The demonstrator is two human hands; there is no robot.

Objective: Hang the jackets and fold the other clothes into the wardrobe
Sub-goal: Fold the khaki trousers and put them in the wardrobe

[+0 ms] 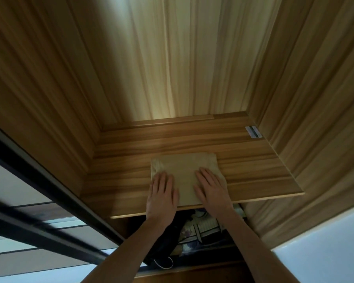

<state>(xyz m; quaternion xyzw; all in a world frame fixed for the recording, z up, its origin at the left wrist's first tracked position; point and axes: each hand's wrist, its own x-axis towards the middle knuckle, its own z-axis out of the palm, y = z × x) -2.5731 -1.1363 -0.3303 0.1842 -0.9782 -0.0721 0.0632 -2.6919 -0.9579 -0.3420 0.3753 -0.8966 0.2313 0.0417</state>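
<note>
Left hand [161, 193] and right hand [212, 187] press flat, fingers straight, on a folded tan garment [184, 170] on the wardrobe shelf [253, 166], while clothes [204, 225] at 6 o'clock below lie half hidden, indistinct.

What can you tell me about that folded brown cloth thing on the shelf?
The folded garment is tan, soft-looking cloth, folded into a flat rectangle. It lies on the wooden shelf, near the front edge. Its left end looks a bit crumpled. The left hand and right hand both press flat on it, fingers straight.
</note>
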